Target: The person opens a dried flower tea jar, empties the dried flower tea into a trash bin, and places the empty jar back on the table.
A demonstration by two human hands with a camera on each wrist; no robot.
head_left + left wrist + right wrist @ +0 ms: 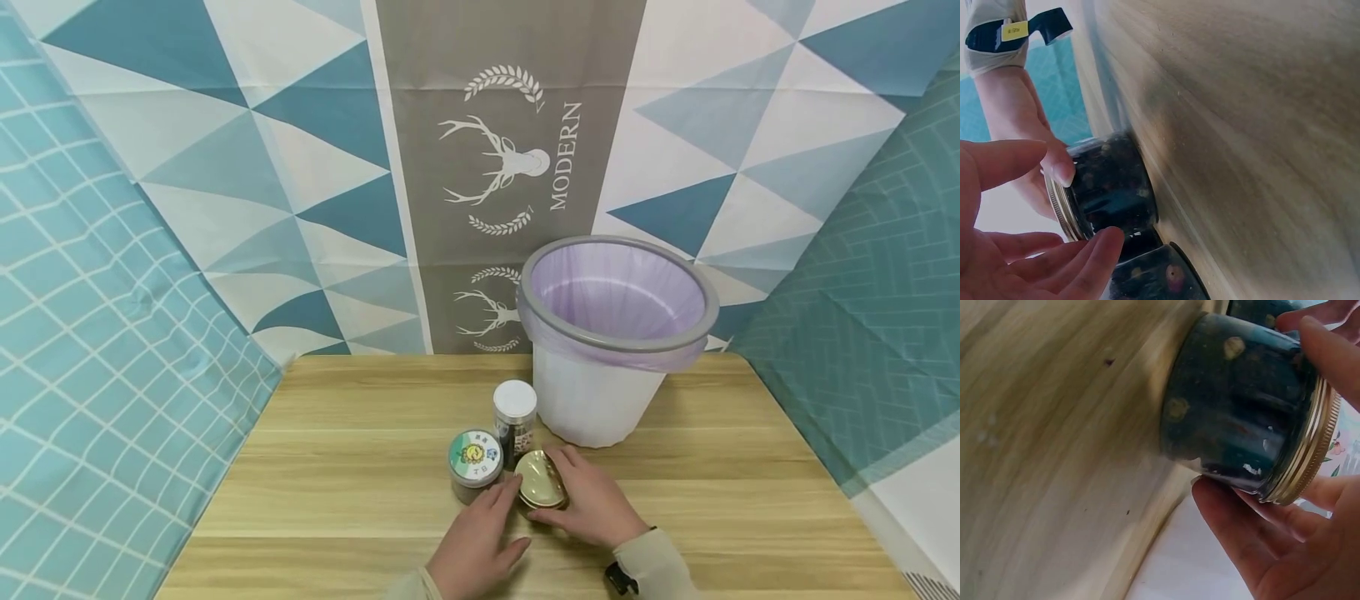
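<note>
The right hand [588, 502] curls its thumb and fingers round the gold-lidded jar [538, 481] on the tabletop [352, 467], near the bin [596, 404] and the white-lidded jar [515, 402]. The left hand [474, 546], fingers extended, lies beside the sunflower-lidded jar [476, 457]; I cannot tell whether they touch.

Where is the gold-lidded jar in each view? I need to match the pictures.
Head: the gold-lidded jar is just below and right of centre, lid up, between the two hands.
Left wrist: the jar is left of centre, lid facing the left edge.
Right wrist: the jar fills the upper middle, lid toward the right edge.
Shared landmark: the right hand, on this jar in all three views.
</note>
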